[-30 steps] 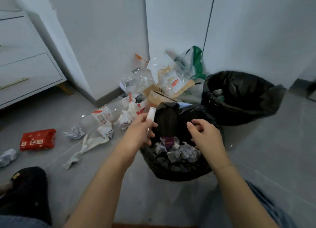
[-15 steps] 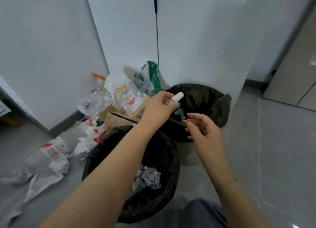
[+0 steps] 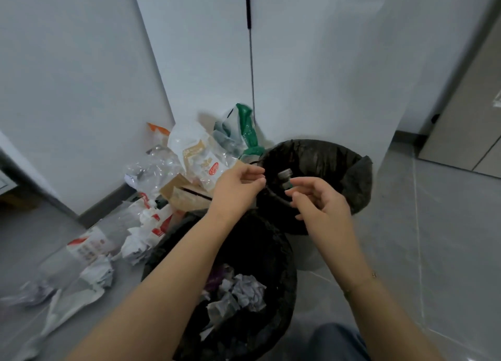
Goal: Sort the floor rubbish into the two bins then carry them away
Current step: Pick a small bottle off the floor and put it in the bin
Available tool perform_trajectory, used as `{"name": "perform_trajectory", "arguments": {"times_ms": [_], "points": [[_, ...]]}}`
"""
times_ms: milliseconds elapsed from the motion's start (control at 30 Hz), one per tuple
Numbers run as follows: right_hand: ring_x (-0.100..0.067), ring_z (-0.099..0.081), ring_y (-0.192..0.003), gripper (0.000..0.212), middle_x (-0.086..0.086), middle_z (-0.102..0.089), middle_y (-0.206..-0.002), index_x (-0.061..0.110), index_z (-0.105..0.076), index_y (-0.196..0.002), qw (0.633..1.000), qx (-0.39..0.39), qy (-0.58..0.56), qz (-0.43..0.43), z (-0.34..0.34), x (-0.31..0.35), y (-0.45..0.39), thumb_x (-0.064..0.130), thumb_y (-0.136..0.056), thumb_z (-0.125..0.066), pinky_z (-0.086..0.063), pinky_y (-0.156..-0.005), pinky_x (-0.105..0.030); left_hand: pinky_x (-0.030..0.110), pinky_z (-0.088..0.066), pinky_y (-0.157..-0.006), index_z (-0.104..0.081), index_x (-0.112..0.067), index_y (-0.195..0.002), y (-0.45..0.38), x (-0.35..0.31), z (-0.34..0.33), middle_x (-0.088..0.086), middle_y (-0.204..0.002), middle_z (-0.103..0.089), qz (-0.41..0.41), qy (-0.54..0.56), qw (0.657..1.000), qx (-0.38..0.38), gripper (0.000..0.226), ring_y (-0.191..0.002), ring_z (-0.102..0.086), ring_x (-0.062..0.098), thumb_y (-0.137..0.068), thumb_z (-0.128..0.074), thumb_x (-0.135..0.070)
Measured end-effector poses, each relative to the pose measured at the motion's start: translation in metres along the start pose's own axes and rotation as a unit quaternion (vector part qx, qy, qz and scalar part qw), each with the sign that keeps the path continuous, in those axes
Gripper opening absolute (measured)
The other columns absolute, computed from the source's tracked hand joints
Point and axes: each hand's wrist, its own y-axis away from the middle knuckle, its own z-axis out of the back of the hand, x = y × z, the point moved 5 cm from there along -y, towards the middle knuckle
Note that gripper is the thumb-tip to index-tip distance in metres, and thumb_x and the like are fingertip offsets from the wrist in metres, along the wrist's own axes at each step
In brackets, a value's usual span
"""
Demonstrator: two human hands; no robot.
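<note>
Two bins lined with black bags stand on the grey floor. The near bin [image 3: 279,255] holds crumpled paper [image 3: 245,293]. The far bin [image 3: 352,176] holds a bottle with a grey cap [image 3: 285,175]. My left hand [image 3: 235,187] hovers at the far bin's left rim with loosely curled fingers and holds nothing. My right hand [image 3: 320,198] hangs over the same bin's near rim, fingers relaxed and empty. Rubbish lies to the left: a white food bag [image 3: 200,154], a cardboard box [image 3: 181,195], a clear bottle with a red label [image 3: 78,249] and crumpled paper [image 3: 135,247].
White cabinet doors [image 3: 189,49] rise behind the rubbish pile. A green and clear plastic bag [image 3: 244,127] leans against them. A doorway edge [image 3: 461,116] is at the right. My knee in blue jeans [image 3: 339,341] is at the bottom.
My left hand held a small white-capped bottle over the far bin; now it holds nothing and the bottle is gone from it. Both hands are at the far bin.
</note>
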Motion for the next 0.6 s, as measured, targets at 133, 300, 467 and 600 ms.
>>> {"name": "perform_trajectory", "arguments": {"times_ms": [133, 300, 467, 600], "points": [[-0.016, -0.063, -0.082, 0.018, 0.001, -0.069, -0.089, 0.027, -0.065, -0.094, 0.998, 0.062, 0.014, -0.004, -0.054, 0.010, 0.017, 0.013, -0.088, -0.057, -0.055, -0.076, -0.037, 0.028, -0.051, -0.081, -0.068, -0.021, -0.092, 0.025, 0.035, 0.059, -0.001, -0.091, -0.069, 0.039, 0.031, 0.997, -0.054, 0.014, -0.084, -0.064, 0.012, -0.084, -0.065, -0.009], [-0.020, -0.061, -0.079, 0.011, -0.001, -0.065, -0.084, 0.023, -0.066, -0.096, 0.988, 0.147, 0.042, 0.000, -0.131, 0.020, 0.044, 0.018, -0.090, -0.058, -0.054, -0.074, -0.038, 0.028, -0.052, -0.083, -0.067, -0.015, -0.094, 0.065, 0.079, 0.138, -0.002, -0.088, -0.067, 0.084, 0.052, 0.988, -0.115, 0.017, -0.087, -0.065, 0.016, -0.083, -0.064, -0.002], [0.006, -0.053, -0.067, 0.014, 0.007, -0.063, -0.082, 0.020, -0.068, -0.097, 0.958, 0.264, 0.104, 0.026, -0.220, 0.026, 0.065, 0.016, -0.089, -0.057, -0.047, -0.067, -0.011, 0.027, -0.051, -0.074, -0.067, -0.018, -0.090, 0.099, 0.149, 0.213, 0.000, -0.090, -0.068, 0.142, 0.050, 0.976, -0.159, 0.021, -0.081, -0.062, 0.014, -0.081, -0.063, 0.000], [-0.008, -0.058, -0.087, 0.018, 0.005, -0.064, -0.097, 0.018, -0.066, -0.103, 0.916, 0.346, 0.198, 0.050, -0.295, 0.015, 0.078, 0.016, -0.087, -0.058, -0.045, -0.075, -0.015, 0.025, -0.043, -0.071, -0.067, -0.011, -0.098, 0.119, 0.211, 0.250, 0.004, -0.094, -0.066, 0.198, 0.031, 0.960, -0.193, 0.021, -0.080, -0.058, 0.015, -0.082, -0.061, 0.001]]}}
